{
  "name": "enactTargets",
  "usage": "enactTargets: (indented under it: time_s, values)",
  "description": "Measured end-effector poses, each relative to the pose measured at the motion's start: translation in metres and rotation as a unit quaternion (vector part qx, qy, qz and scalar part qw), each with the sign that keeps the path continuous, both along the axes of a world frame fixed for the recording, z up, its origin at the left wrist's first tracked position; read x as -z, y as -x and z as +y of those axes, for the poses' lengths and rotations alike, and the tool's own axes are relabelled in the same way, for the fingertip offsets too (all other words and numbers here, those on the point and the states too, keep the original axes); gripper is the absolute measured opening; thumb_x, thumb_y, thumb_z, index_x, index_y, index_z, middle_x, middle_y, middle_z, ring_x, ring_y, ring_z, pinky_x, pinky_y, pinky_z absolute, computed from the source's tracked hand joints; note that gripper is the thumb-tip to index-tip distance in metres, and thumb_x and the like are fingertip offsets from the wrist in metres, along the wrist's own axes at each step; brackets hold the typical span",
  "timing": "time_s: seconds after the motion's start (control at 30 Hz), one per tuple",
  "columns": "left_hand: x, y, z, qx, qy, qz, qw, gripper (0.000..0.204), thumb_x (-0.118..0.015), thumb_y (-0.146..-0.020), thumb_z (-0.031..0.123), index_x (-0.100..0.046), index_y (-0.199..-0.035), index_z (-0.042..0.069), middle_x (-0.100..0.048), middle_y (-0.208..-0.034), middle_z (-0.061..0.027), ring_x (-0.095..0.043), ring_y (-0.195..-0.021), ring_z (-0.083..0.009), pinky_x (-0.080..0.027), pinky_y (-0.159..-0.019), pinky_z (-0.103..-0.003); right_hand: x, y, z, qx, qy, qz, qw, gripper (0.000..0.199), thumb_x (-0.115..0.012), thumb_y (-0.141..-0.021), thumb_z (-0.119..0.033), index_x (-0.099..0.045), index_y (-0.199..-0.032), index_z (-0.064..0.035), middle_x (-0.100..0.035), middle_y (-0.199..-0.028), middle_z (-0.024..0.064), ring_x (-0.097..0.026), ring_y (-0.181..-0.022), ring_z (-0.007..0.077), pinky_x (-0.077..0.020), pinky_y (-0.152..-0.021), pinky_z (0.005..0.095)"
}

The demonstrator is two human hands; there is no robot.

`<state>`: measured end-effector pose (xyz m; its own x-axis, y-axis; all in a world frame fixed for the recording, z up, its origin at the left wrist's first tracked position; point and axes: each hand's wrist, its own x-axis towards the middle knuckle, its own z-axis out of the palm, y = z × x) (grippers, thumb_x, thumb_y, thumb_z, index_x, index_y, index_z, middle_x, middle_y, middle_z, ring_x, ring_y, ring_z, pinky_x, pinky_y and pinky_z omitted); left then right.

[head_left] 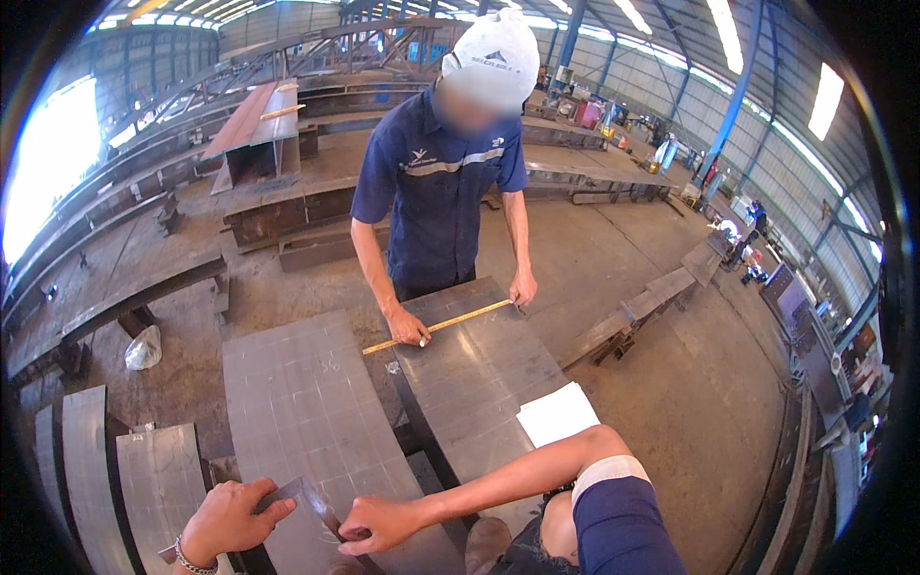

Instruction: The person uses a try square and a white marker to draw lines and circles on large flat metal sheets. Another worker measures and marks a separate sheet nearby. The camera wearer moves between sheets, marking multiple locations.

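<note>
1. Nearest the lens, the right sleeve (623, 522), navy, runs out of view at the lower edge; the bare forearm leads to the right fingers.
2. Left hand (225, 520): thumb and fingers closed on one limb of a metal square (311, 501). Part of that limb is covered by the hand.
3. Right hand (386, 522): fingers curled closed just beside the square's other limb, whose lower end is difficult to trace. Whether they grip anything cannot be determined.
4. Under the square, and extending beyond both hands' fingers, lies a marked steel plate (297, 383) with pale lines; its near end is cut off. Pale writing on it is faint.
5. Beyond the right fingers and to their right, white sheets (559, 417) rest on a second plate (474, 369), partly hidden by the forearm.
6. Farther out from the fingers, a co-worker (436, 211) holds a yellow tape measure (470, 320) across that plate.
</note>
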<state>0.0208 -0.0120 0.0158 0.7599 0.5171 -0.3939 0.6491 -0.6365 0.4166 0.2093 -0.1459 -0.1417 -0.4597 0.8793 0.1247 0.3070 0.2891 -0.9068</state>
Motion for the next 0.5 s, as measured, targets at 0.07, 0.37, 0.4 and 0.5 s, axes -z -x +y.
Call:
enactTargets:
  time_s: [0.07, 0.37, 0.4, 0.5]
  values:
    - [0.008, 0.008, 0.002, 0.01, -0.021, -0.028, 0.999, 0.041, -0.064, -0.091, 0.041, -0.067, -0.09, 0.0, -0.062, -0.061, -0.0193, -0.064, -0.064, -0.0392, -0.05, -0.06, -0.044, 0.004, 0.002, 0.004, 0.042, -0.037, -0.006, 0.998, 0.046, -0.067, -0.088, -0.033, -0.051, -0.063, 0.0023, -0.047, -0.053, 0.0164, -0.041, -0.048, 0.0329, -0.0346, -0.05, 0.0418]
    - [0.004, 0.005, 0.003, 0.035, -0.001, -0.06, 0.998, 0.044, -0.061, -0.093, 0.045, -0.064, -0.09, 0.001, -0.061, -0.062, -0.0202, -0.063, -0.064, -0.0409, -0.05, -0.06, -0.047, 0.005, 0.0, 0.003, 0.085, 0.086, -0.031, 0.992, 0.048, -0.068, -0.087, -0.047, -0.061, -0.08, 0.0007, -0.059, -0.062, 0.0153, -0.057, -0.056, 0.0295, -0.0433, -0.056, 0.0404]
    - [0.004, 0.006, 0.004, 0.034, 0.001, -0.048, 0.998, 0.043, -0.06, -0.094, 0.044, -0.064, -0.09, 0.002, -0.063, -0.064, -0.0177, -0.065, -0.065, -0.0386, -0.05, -0.061, -0.045, 0.004, 0.001, 0.002, 0.074, 0.085, -0.026, 0.993, 0.048, -0.068, -0.087, -0.047, -0.062, -0.082, 0.0004, -0.06, -0.063, 0.0154, -0.059, -0.057, 0.0299, -0.044, -0.056, 0.0406]
    - [0.005, 0.009, 0.008, 0.039, 0.003, -0.023, 0.999, 0.041, -0.058, -0.096, 0.043, -0.062, -0.09, 0.003, -0.067, -0.067, -0.0127, -0.068, -0.067, -0.0338, -0.052, -0.062, -0.041, -0.005, 0.005, 0.001, 0.04, 0.094, -0.051, 0.993, 0.047, -0.067, -0.088, -0.047, -0.065, -0.087, 0.0, -0.063, -0.068, 0.0178, -0.063, -0.064, 0.0331, -0.047, -0.059, 0.0424]
